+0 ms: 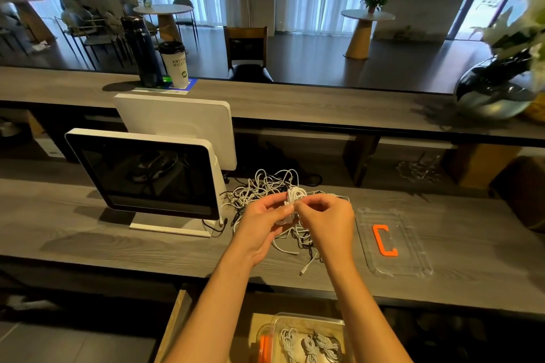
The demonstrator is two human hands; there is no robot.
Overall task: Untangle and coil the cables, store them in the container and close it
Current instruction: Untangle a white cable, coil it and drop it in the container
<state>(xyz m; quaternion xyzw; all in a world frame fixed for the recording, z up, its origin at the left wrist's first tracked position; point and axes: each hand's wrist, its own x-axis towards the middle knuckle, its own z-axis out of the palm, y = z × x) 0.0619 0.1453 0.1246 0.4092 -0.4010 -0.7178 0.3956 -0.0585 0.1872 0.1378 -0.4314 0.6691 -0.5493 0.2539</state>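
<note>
**Coiling a white cable above the tangle**

Holding a small white coil between them, both hands work just above the heap of tangled cables on the grey counter. The left hand has its fingers curled up around the coil's left side; the right hand pinches the cable with thumb and fingertips at the coil's right.

The counter's near edge runs just below the wrists. To the left, a monitor on its white stand hems the tangle in; to the right, the clear lid with an orange handle lies flat, close to the near edge, with bare counter beyond it. A loose plug end trails toward the near edge.

Below the counter, the clear container holds three coiled cables; its near part is cut off by the frame, and the right forearm covers its right side. How the strands in the heap cross cannot be made out.
</note>
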